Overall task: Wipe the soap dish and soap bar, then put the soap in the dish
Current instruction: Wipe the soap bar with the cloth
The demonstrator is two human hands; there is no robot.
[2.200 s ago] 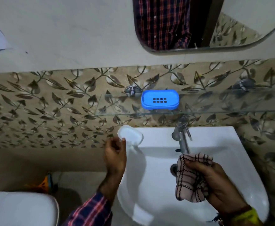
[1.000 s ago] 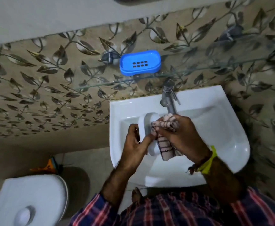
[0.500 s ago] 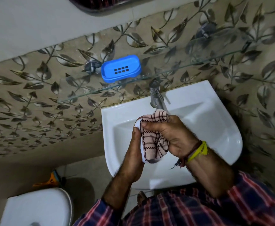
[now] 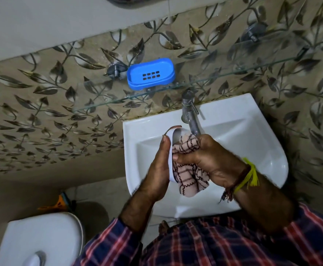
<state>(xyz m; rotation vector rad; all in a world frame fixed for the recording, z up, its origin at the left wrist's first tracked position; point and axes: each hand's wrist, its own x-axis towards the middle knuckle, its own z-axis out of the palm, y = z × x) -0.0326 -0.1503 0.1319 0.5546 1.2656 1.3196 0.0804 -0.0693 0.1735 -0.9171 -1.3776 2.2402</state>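
My left hand [image 4: 159, 169] holds a white oval piece [image 4: 176, 133] on edge over the basin; it looks like a shallow dish shell, mostly hidden by my hands. My right hand [image 4: 212, 162] grips a pink checked cloth [image 4: 187, 177] and presses it into the white piece's hollow side. A blue soap dish [image 4: 150, 73] with drain slots sits empty on the glass shelf [image 4: 233, 73] above the sink, apart from both hands. I cannot pick out a separate soap bar.
The white sink [image 4: 252, 143] lies under my hands, its metal tap [image 4: 190, 114] just above my right knuckles. A white toilet lid [image 4: 38, 239] is at the lower left, with an orange item [image 4: 57, 204] on the floor beside it.
My left hand lifted the white piece from the sink's left corner and brought it over the basin. My right hand brought the cloth against it and has been rubbing; more of its rim shows now.
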